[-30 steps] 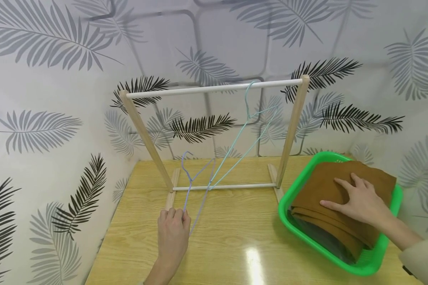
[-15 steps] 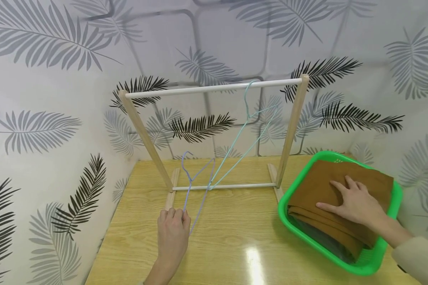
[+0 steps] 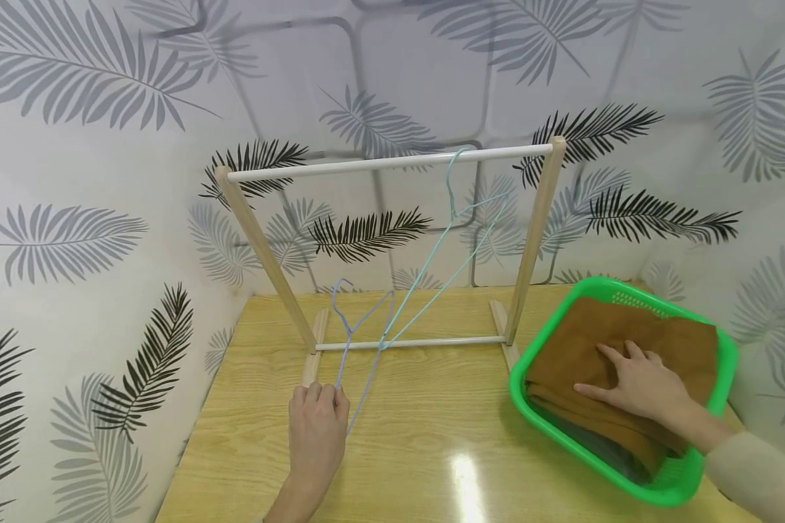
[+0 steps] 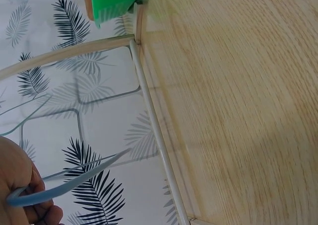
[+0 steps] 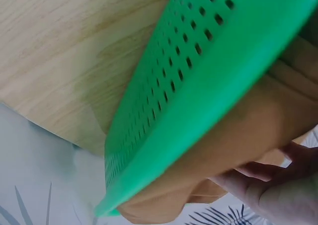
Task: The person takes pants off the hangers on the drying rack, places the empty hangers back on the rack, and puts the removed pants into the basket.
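Note:
In the head view my left hand (image 3: pixel 317 428) grips one end of a purple wire hanger (image 3: pixel 348 349), its hook pointing up and away. The left wrist view shows the curled fingers round the hanger (image 4: pixel 64 187), which looks bluish there. Over on the right, my right hand (image 3: pixel 644 388) lies with spread fingers on folded brown cloth (image 3: pixel 582 341) inside a green plastic basket (image 3: pixel 520 396). Its fingertips touch the cloth (image 5: pixel 238 120) in the right wrist view. What kind of garment the cloth is cannot be told. Darker grey fabric (image 3: pixel 602 443) shows underneath it.
A wood-and-white rack (image 3: pixel 392 163) stands at the back of the wooden table (image 3: pixel 419 436). From its top bar hangs a mint-green hanger (image 3: pixel 425 269), turned at an angle. A leaf-patterned wall (image 3: pixel 419 87) rises close behind the rack.
My right hand has shifted slightly left and toward me over the brown cloth, which has moved with it, showing more of the basket's far wall. The left hand and purple hanger stay put.

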Demonstrator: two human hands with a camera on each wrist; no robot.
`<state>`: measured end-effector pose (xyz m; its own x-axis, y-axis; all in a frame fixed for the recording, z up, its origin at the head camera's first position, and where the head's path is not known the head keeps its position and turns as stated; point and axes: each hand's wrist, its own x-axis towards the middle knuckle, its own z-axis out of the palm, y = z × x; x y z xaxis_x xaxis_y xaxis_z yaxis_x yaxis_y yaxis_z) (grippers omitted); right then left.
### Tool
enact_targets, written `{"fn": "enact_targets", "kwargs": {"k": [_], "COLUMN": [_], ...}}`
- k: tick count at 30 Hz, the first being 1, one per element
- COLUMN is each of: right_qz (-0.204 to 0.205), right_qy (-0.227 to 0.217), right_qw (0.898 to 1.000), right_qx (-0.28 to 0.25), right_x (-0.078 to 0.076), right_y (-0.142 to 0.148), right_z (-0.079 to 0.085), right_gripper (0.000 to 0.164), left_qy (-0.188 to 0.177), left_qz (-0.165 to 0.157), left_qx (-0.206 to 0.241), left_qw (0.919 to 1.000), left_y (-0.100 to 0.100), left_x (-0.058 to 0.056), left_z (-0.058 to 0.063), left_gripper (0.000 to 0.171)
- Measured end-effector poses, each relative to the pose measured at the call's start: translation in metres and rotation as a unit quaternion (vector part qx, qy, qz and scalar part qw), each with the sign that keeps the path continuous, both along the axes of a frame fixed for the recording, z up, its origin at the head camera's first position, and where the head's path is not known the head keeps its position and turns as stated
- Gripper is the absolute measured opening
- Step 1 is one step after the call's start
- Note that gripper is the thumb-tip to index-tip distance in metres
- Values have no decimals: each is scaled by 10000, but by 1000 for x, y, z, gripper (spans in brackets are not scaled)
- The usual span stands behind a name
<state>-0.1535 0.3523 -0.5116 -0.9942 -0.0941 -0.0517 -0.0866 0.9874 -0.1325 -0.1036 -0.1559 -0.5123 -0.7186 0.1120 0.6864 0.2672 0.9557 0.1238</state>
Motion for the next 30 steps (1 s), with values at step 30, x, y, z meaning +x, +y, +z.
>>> {"fn": "enact_targets", "kwargs": {"k": [30], "right_qz": [668], "right_qy": [-292], "right_qw": [9971], "right_qx": [235], "right_x": [-1], "right_y": [7], "right_z": [21], "right_gripper": [110], "left_qy": [100], "left_qz": [-176], "left_qx": [18], "left_qw": [9998], "left_y": [4], "left_x": [-1], "left_z": [-1], "left_gripper": [26]}}
